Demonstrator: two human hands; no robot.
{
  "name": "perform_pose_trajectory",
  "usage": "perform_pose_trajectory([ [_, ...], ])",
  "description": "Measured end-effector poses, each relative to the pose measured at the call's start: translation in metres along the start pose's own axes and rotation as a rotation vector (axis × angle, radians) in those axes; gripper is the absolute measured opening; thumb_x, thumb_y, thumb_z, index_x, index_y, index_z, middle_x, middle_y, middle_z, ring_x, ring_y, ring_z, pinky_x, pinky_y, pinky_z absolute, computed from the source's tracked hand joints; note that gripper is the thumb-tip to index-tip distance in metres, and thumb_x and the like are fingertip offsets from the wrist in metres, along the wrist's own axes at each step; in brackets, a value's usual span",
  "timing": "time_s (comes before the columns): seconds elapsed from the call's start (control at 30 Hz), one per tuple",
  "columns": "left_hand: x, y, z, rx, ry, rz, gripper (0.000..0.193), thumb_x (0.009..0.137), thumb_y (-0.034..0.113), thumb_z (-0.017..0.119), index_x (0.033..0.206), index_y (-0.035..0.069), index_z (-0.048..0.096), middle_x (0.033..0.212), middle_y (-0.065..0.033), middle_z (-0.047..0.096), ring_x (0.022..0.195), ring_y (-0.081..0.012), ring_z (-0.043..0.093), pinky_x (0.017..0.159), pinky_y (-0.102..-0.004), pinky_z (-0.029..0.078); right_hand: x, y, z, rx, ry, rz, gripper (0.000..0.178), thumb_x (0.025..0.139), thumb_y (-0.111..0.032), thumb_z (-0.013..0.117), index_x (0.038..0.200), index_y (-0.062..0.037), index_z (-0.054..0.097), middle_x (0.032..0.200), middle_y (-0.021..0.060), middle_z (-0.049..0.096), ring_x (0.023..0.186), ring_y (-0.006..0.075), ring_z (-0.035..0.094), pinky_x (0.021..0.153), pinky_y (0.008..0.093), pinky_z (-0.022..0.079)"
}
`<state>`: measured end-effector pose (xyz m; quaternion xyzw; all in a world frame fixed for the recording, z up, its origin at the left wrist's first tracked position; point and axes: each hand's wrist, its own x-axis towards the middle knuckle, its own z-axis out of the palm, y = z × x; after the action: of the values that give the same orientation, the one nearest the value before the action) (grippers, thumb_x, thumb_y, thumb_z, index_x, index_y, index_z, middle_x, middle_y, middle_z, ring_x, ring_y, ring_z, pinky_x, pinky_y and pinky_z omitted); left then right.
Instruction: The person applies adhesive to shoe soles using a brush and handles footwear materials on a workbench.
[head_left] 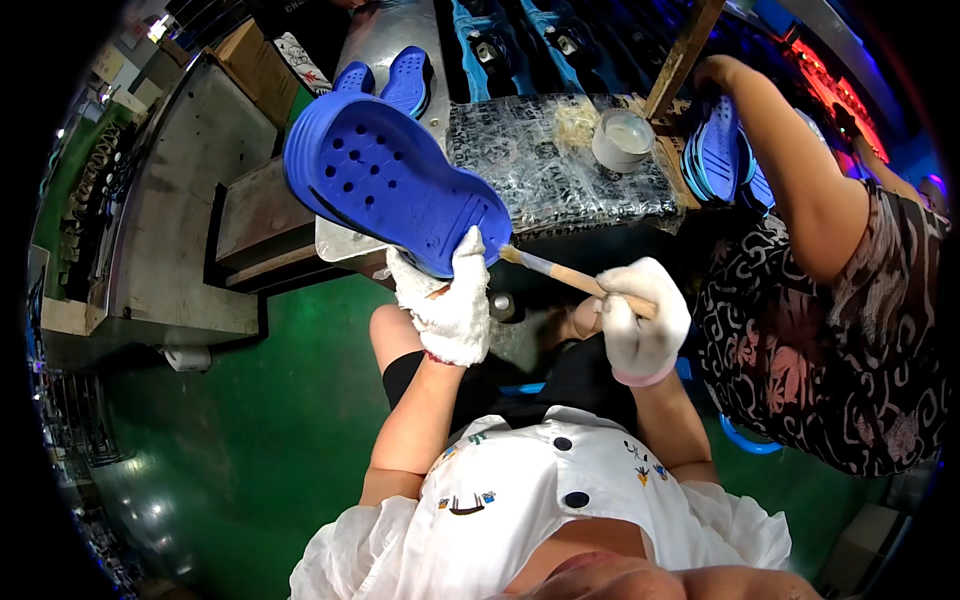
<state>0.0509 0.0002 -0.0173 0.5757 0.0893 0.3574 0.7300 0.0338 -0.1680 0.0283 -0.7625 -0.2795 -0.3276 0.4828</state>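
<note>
Head view — gloved hands point(450, 312) point(645, 325) hold a perforated shoe point(415, 195) and wooden brush point(576, 278).

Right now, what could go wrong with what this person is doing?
The left hand grips the blue shoe sole near its heel, so the wide toe end might tip. The paintbrush in the right hand could slip and smear the left thumb, which is close to the bristles.

A blue perforated sole point(412, 192) sits tilted — wooden brush point(562, 273) at its rim.
</note>
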Motion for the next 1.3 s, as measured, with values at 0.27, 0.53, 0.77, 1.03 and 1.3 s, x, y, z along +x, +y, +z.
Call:
perform_pose_trajectory([
  [0.27, 0.0, -0.004, 0.0, 0.01, -0.066, -0.042, 0.053, 0.077, 0.005, 0.071, 0.12, -0.002, 0.041, 0.104, -0.0103, 0.057, 0.09, -0.0139, 0.057, 0.081, -0.0279, 0.047, -0.001, 0.003, -0.006, 0.002, -0.055, -0.036, 0.019, 0.065, 0.005, 0.059, 0.084, 0.0016, 0.059, 0.072, 0.0112, 0.06, 0.056, 0.0225, 0.054, 0.051, 0.0296, 0.042],
  [0.53, -0.006, -0.001, 0.003, -0.046, -0.071, -0.061, 0.046, 0.078, 0.005, 0.07, 0.115, -0.001, 0.043, 0.104, -0.0093, 0.058, 0.089, -0.0146, 0.057, 0.082, -0.0282, 0.047, -0.001, 0.005, -0.007, -0.057, 0.027, 0.009, 0.02, 0.067, 0.006, 0.057, 0.086, 0.0001, 0.059, 0.064, 0.0095, 0.057, 0.051, 0.022, 0.051, 0.048, 0.0296, 0.041],
  [0.77, -0.004, -0.007, -0.002, 0.05, -0.068, -0.015, 0.043, 0.079, 0.006, 0.07, 0.113, -0.001, 0.044, 0.103, -0.0089, 0.058, 0.09, -0.0137, 0.056, 0.08, -0.0281, 0.047, -0.007, 0.004, -0.007, 0.024, 0.058, 0.084, 0.02, 0.065, 0.006, 0.058, 0.084, 0.0006, 0.058, 0.065, 0.0097, 0.057, 0.052, 0.0214, 0.052, 0.046, 0.0298, 0.041],
  [1.03, 0.012, 0.003, 0.01, 0.025, -0.15, -0.117, 0.042, 0.079, 0.009, 0.069, 0.114, 0.004, 0.046, 0.098, -0.0065, 0.059, 0.081, -0.0118, 0.057, 0.07, -0.0246, 0.049, -0.042, 0.042, -0.019, 0.089, 0.308, 0.38, 0.013, 0.077, 0.007, 0.049, 0.086, 0.0012, 0.058, 0.07, 0.0071, 0.058, 0.053, 0.0119, 0.054, 0.049, 0.0241, 0.045],
  [1.3, -0.015, 0.034, 0.08, 0.183, -0.779, -0.581, 0.035, 0.08, 0.019, 0.068, 0.106, 0.004, 0.049, 0.083, -0.0043, 0.061, 0.056, -0.0058, 0.054, 0.042, -0.0169, 0.042, -0.152, 0.12, 0.032, -0.095, 0.111, 0.914, 0.017, 0.084, -0.021, 0.057, 0.091, -0.0055, 0.061, 0.072, 0.0131, 0.065, 0.068, 0.0223, 0.066, 0.064, 0.0323, 0.05],
])
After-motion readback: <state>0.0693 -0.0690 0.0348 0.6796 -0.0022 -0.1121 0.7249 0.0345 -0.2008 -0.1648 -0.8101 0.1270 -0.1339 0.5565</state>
